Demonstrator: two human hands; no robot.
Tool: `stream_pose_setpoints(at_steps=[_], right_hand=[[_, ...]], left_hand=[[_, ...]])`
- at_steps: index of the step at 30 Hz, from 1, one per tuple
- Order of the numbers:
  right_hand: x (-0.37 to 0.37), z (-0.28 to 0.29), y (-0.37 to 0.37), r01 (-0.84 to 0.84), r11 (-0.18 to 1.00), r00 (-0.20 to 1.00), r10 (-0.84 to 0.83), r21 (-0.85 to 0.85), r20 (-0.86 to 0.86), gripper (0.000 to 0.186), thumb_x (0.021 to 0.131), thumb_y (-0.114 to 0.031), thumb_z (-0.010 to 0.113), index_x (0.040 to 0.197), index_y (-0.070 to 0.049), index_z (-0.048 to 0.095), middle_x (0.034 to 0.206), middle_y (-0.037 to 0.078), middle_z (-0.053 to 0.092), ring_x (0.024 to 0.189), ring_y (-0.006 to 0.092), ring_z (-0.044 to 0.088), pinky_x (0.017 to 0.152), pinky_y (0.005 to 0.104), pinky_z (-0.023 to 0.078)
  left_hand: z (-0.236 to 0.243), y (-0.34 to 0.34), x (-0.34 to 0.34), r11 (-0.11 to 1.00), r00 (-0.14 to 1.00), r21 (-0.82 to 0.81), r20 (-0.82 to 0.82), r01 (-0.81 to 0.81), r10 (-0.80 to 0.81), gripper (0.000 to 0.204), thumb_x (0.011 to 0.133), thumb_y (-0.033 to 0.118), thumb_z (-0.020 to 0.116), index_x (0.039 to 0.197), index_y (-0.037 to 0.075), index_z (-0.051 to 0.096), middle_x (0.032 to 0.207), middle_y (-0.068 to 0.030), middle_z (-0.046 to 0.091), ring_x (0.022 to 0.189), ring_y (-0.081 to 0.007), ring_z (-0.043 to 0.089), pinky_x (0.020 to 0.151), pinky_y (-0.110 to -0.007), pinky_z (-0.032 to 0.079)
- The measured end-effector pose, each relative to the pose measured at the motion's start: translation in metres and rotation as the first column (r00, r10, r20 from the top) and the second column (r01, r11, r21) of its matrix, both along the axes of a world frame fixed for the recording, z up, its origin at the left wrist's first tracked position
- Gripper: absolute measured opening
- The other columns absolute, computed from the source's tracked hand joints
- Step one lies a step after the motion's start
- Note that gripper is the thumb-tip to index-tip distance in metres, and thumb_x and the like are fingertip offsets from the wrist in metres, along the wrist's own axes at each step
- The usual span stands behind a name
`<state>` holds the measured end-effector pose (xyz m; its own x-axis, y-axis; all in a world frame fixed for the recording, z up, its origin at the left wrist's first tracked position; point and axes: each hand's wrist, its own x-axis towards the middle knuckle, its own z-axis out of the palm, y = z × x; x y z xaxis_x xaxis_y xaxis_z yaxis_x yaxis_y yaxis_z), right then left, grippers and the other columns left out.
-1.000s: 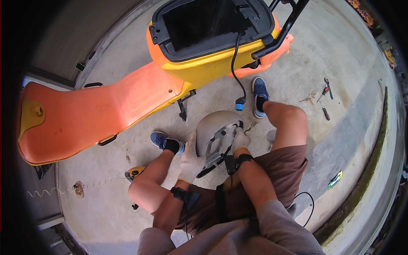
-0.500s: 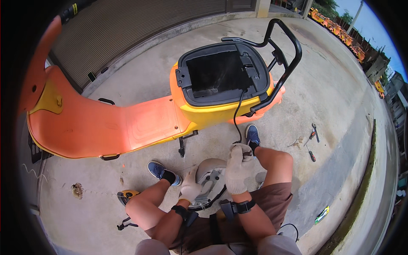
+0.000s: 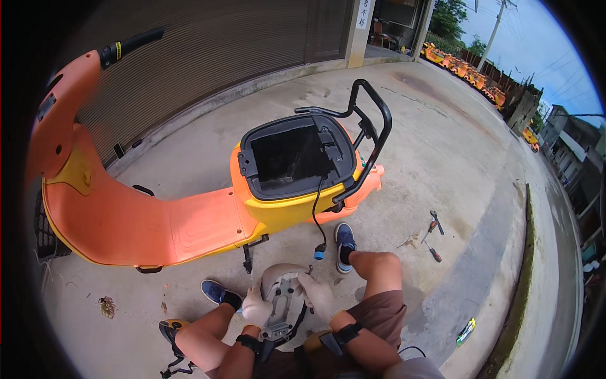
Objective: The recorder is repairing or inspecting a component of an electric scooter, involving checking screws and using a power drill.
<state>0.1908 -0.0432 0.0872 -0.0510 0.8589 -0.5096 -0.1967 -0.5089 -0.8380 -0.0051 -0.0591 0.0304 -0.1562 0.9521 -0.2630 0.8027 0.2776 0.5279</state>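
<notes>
A grey-beige scooter seat [image 3: 281,307] rests between my legs, its underside with a metal bracket facing up. My left hand [image 3: 257,308], in a white work glove, is closed on the seat's left edge. On the opposite edge lies my right hand [image 3: 320,299], also gloved and closed over the rim; its fingertips are partly hidden. Just beyond the seat a black cable [image 3: 315,211] with a blue-ended plug [image 3: 319,253] hangs from the scooter's open seat compartment [image 3: 287,158]. Neither hand touches the cable.
An orange and yellow scooter [image 3: 205,221] stands ahead, with a black rear rack [image 3: 377,120]. Screwdrivers [image 3: 435,254] and another hand tool [image 3: 437,221] lie on the concrete at the right. A yellow-black tool [image 3: 172,328] sits by my left leg. A shutter wall [image 3: 208,57] runs behind.
My right hand has let go of the cable end and come down onto the seat's right edge; the plug now hangs free. The left hand has closed on its edge. My view has tilted upward.
</notes>
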Motion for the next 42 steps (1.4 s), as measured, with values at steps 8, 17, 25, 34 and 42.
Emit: stream_pose_setpoints(at_steps=[8,17,25,34,42], right_hand=[[-0.021,-0.076,0.011,0.274,0.911,0.757,-0.403,-0.309,-0.515,0.020,0.091,-0.030,0.056,0.097,-0.011,0.058,0.080,0.002,0.059,0.051,0.0101,0.038,0.045,0.0268,0.028],[-0.035,-0.054,0.042,0.290,0.926,0.881,-0.357,-0.240,-0.311,0.032,0.089,-0.043,0.068,0.089,-0.012,0.061,0.062,-0.005,0.038,0.043,0.0079,0.032,0.041,0.0265,0.023],[-0.065,-0.076,0.024,-0.120,0.948,0.991,0.096,-0.296,-0.095,0.031,0.090,-0.037,0.065,0.084,-0.007,0.066,0.054,-0.006,0.038,0.041,0.0081,0.031,0.041,0.0279,0.022],[-0.022,-0.109,0.073,0.390,0.877,0.909,-0.416,-0.280,-0.037,0.037,0.089,-0.048,0.064,0.098,-0.011,0.067,0.076,-0.003,0.054,0.054,0.0098,0.038,0.053,0.0252,0.034],[-0.019,-0.106,0.168,0.436,0.805,0.851,-0.514,-0.402,-0.105,0.062,0.086,-0.063,0.063,0.113,-0.007,0.062,0.090,0.004,0.061,0.067,0.0169,0.053,0.051,0.0289,0.041]], left_hand=[[-0.005,-0.001,0.017,0.873,0.958,0.481,0.280,-0.080,-0.067,0.075,0.085,0.005,0.069,0.151,0.004,0.033,0.131,-0.0205,0.056,0.119,-0.0326,0.059,0.103,-0.037,0.046],[-0.042,-0.017,0.016,0.832,0.919,0.449,0.055,0.326,-0.390,0.055,0.080,0.004,0.057,0.136,0.005,0.054,0.113,-0.0204,0.065,0.103,-0.0370,0.063,0.092,-0.041,0.052],[-0.065,-0.022,0.002,0.805,0.818,-0.145,0.107,0.575,-0.565,0.043,0.085,0.023,0.056,0.124,0.006,0.063,0.114,-0.0221,0.066,0.104,-0.0398,0.063,0.092,-0.046,0.049],[-0.052,0.014,-0.005,0.920,0.973,0.364,0.219,-0.149,0.070,0.051,0.084,0.014,0.062,0.135,0.006,0.054,0.129,-0.0237,0.058,0.119,-0.0404,0.055,0.101,-0.045,0.045],[-0.072,0.012,-0.014,0.991,0.996,0.126,0.064,0.047,-0.055,0.075,0.081,0.016,0.066,0.149,0.010,0.036,0.150,-0.0236,0.038,0.141,-0.0414,0.033,0.118,-0.043,0.028]])
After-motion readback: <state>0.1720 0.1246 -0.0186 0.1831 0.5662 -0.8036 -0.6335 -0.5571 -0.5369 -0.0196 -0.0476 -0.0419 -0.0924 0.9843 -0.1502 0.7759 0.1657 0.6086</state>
